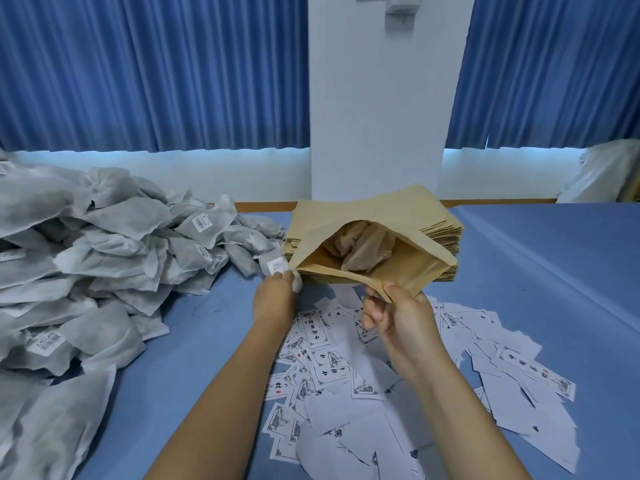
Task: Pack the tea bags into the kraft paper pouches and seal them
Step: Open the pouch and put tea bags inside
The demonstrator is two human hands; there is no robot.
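An open kraft paper pouch (367,216) is held up over the blue table (540,271), mouth toward me, with a tea bag (363,247) showing inside. My right hand (398,320) pinches the pouch's near lip between thumb and fingers. At the pouch's left corner, my left hand (277,296) holds a white tea bag (297,280) with a small label beside it. A large heap of white tea bags (104,258) covers the left of the table.
A stack of flat kraft pouches (446,237) lies behind the held pouch. Several printed white paper labels (381,375) are scattered across the table under my forearms. Blue curtains and a white pillar stand behind the table. A white bag (602,178) sits far right.
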